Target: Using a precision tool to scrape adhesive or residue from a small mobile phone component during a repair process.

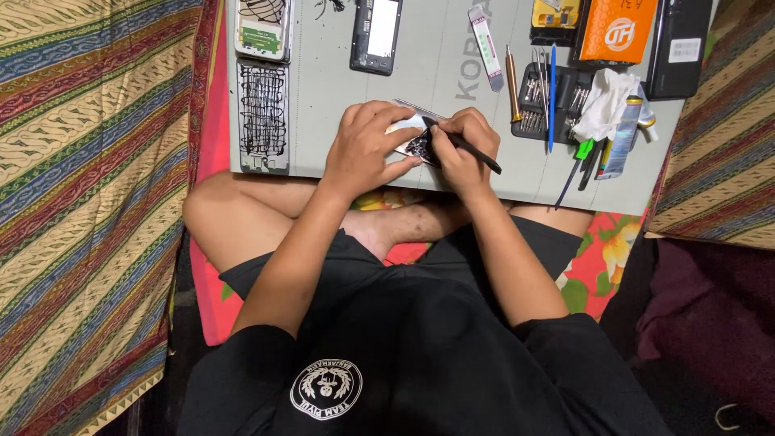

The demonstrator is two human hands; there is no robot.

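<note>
I sit cross-legged before a grey work mat (452, 73). My left hand (367, 147) grips a small opened phone part (417, 145), dark with exposed circuitry and a silvery edge, just above the mat's near edge. My right hand (460, 153) holds a thin black tool (472, 151) like a pen, its tip pressed into the part's inside. Both hands touch the part, and most of it is hidden under my fingers.
On the mat lie a phone frame with black glue lines (263, 117), a circuit-side phone body (262, 28), a black phone (376, 34), a screwdriver bit set (549, 101), a white cloth (607, 103), an orange box (620, 31) and a black box (680, 44). Patterned fabric flanks both sides.
</note>
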